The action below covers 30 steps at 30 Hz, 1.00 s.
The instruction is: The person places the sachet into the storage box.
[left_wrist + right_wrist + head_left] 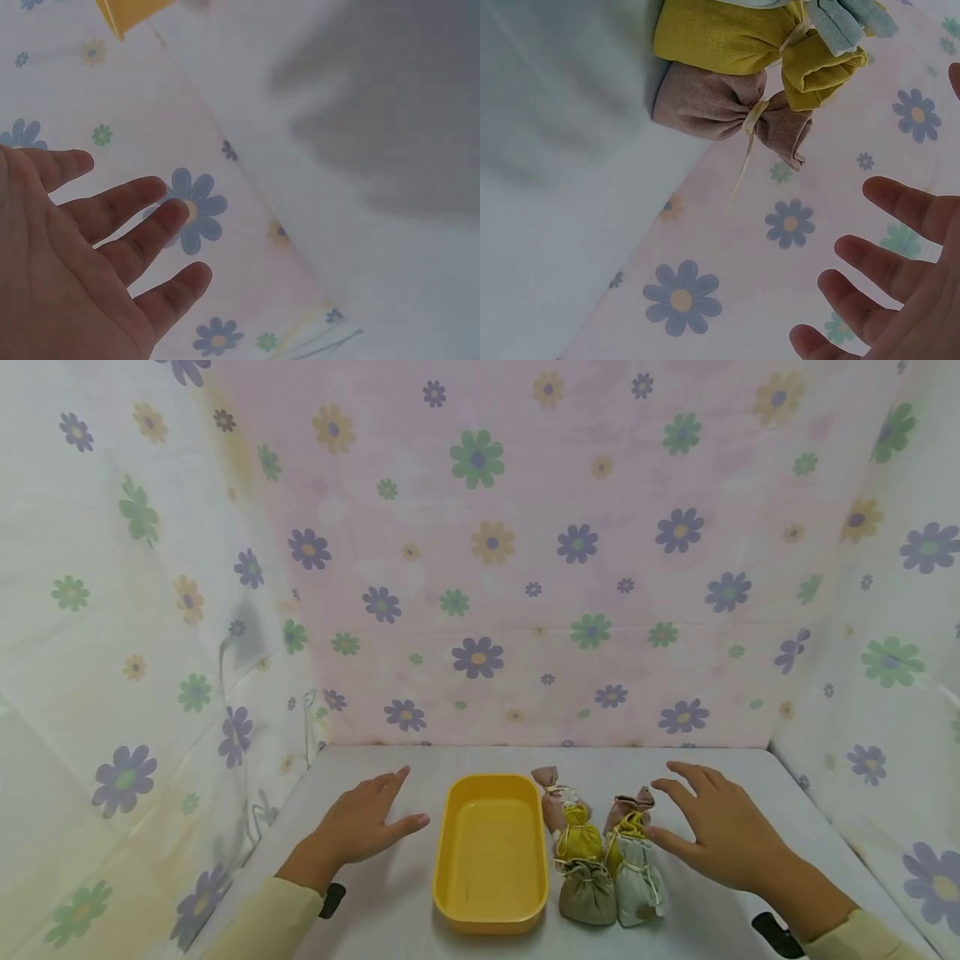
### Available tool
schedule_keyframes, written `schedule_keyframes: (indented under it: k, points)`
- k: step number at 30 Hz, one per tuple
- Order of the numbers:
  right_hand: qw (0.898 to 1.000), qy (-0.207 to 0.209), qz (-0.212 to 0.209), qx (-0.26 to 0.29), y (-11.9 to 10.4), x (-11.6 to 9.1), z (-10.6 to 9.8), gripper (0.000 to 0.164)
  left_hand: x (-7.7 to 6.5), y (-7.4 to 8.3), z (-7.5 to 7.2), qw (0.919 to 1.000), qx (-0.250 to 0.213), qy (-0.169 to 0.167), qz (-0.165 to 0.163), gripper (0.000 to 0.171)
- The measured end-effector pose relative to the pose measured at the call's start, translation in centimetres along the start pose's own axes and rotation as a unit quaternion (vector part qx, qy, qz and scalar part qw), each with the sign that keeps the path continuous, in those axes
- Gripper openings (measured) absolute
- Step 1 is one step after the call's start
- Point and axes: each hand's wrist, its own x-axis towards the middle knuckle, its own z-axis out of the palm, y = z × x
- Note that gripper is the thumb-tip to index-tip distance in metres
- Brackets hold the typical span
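Note:
My left hand (362,822) hovers to the left of a yellow plastic tub (491,852), fingers spread and holding nothing. On the other side, my right hand (723,827) is held beside a group of small drawstring pouches, its fingers apart and also without anything in them. The pouches stand in two rows right of the tub: a pink one (553,810), a yellow one (579,837) and a brown one (587,893) in the left row. In the right row are a mauve pouch (705,101), a yellow pouch (720,34) and a pale grey-green pouch (639,885).
A white table (375,910) carries the tub and pouches. Flower-printed cloth (487,568) hangs behind it and along both sides. White cords (225,693) dangle on the left cloth. Dark bands (776,935) sit at both wrists.

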Motion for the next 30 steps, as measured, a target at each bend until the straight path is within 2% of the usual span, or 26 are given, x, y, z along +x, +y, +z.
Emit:
schedule_keyframes:
  k: [8, 12, 18, 21, 28, 30]
  points:
    - [1.000, 0.012, -0.014, 0.014, -0.8, 0.2, 0.8, 0.056, 0.4, 0.5, 1.4, 0.9989, -0.041, -0.010, -0.019, 0.104]
    - [0.999, 0.022, -0.027, 0.026, -1.4, 0.4, 1.1, 0.047, 0.7, 0.8, 2.2, 0.9973, -0.071, -0.009, -0.016, 0.100]
    - [0.997, 0.036, -0.052, 0.033, -2.3, 0.7, 1.2, 0.044, 0.9, 1.5, 2.6, 0.9932, -0.116, -0.008, -0.012, 0.093]
    - [0.997, 0.036, -0.058, 0.037, -2.7, 0.7, 1.2, 0.044, 0.8, 1.9, 2.8, 0.9903, -0.138, -0.007, -0.012, 0.089]
    - [0.991, 0.053, -0.098, 0.079, -3.4, 0.8, 2.0, 0.023, 0.9, 2.3, 3.9, 0.9800, -0.198, 0.008, -0.022, 0.083]
    - [0.988, 0.058, -0.112, 0.088, -3.6, 0.8, 2.2, 0.021, 1.0, 2.3, 4.3, 0.9771, -0.211, 0.013, -0.026, 0.081]
